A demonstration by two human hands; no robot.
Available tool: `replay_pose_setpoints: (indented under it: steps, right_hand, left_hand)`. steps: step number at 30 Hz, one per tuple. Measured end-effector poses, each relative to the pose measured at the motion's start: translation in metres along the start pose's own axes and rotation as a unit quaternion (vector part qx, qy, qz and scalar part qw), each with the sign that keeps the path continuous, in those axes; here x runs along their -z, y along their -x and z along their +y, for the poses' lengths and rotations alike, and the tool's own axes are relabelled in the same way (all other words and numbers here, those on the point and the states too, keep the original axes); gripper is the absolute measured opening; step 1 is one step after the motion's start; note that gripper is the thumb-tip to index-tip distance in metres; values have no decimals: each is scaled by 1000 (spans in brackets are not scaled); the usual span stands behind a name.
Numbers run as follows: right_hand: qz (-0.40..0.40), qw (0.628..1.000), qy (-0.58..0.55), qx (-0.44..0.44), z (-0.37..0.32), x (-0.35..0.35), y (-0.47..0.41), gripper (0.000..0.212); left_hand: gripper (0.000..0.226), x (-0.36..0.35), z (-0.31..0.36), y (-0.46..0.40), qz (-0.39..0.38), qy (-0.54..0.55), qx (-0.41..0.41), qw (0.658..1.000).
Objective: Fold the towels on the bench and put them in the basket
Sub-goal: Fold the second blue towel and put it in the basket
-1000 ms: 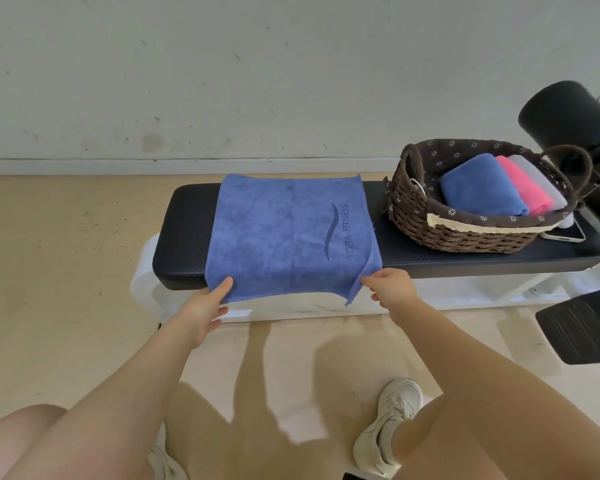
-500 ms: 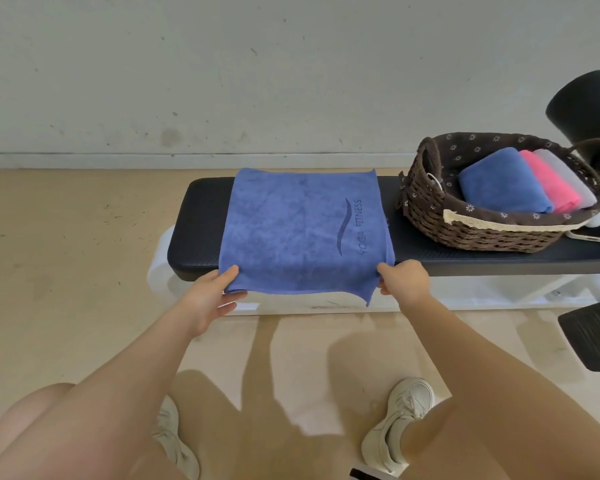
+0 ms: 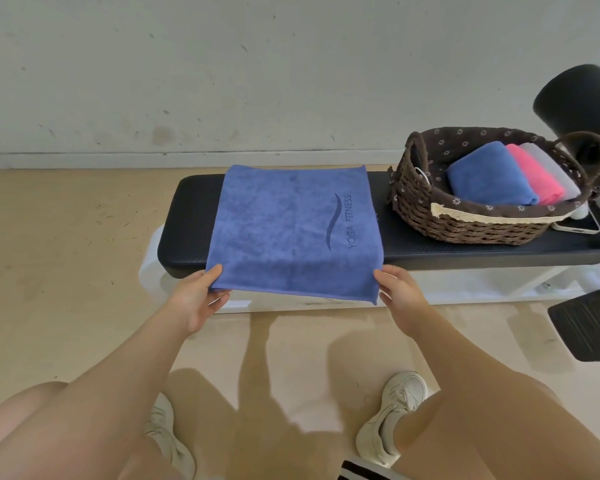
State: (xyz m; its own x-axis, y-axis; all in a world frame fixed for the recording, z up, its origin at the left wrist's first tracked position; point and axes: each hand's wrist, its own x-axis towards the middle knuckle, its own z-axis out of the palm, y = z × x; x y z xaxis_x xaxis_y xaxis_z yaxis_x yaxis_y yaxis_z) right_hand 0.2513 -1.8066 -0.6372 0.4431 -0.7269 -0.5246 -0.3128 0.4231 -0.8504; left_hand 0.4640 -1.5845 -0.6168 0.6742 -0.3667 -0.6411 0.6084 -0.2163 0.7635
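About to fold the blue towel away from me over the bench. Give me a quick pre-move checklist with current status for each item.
1. Left hand pinches the near left corner of the blue towel: ok.
2. Right hand holds the near right corner: ok, though the fingers are partly hidden under the cloth.
3. Towel lies flat on the bench, no big wrinkles: ok.
4. Near edge level: not ok, the right corner droops a little lower.
5. Towel is apart from the basket: ok.
6. Room in the basket beside the folded towels: cannot tell; a gap shows on the left.
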Motion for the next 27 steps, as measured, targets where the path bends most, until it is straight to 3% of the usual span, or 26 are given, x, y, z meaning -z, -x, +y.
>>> replay_pose_setpoints:
  steps: [3, 5, 10, 14, 16, 17, 18, 19, 20, 21, 23, 24, 25, 27]
  right_hand:
    - [-64, 998, 9, 21, -6, -5, 2, 14]
    - [-76, 993, 78, 51, -10, -8, 7, 13]
    - [34, 975, 195, 96, -10, -3, 13, 9]
    - [51, 995, 51, 70, -20, -3, 24, 16]
    - [43, 998, 6, 55, -25, -5, 29, 15]
    - [38, 998, -5, 52, -27, -6, 30, 14]
    - [33, 998, -15, 51, -29, -7, 31, 15]
    - [28, 998, -21, 46, -31, -7, 31, 16]
    - [19, 999, -27, 41, -33, -7, 31, 16]
    - [3, 999, -28, 34, -35, -6, 31, 13]
    - [-36, 999, -19, 20, -37, -4, 30, 10]
    - [-48, 999, -15, 15, -37, -3, 30, 12]
    - [-54, 998, -11, 14, -36, -1, 28, 15]
    - [-59, 998, -9, 14, -35, 3, 25, 18]
  left_hand:
    - [17, -5, 2, 3, 3, 45, 9, 999]
    - [19, -10, 5, 5, 3, 79, 9, 997]
    - [14, -15, 7, 7, 11, 95, -10, 995]
    - [17, -12, 3, 6, 68, 26, -35, 997]
    - [9, -10, -1, 6, 114, -82, -91, 986]
    - [6, -12, -1, 9, 157, -207, -131, 957]
    - [19, -16, -2, 11, 208, -345, -175, 898]
    - [30, -25, -2, 16, 230, -438, -236, 836]
    - [35, -38, -1, 22, 210, -478, -305, 797]
    - [33, -56, 0, 28, 140, -481, -360, 787]
    - [33, -94, -4, 38, -72, -463, -406, 785]
    - [38, -114, -9, 42, -156, -491, -405, 755]
    - [43, -132, -14, 45, -200, -535, -414, 709]
    - [40, -158, -21, 45, -191, -598, -455, 631]
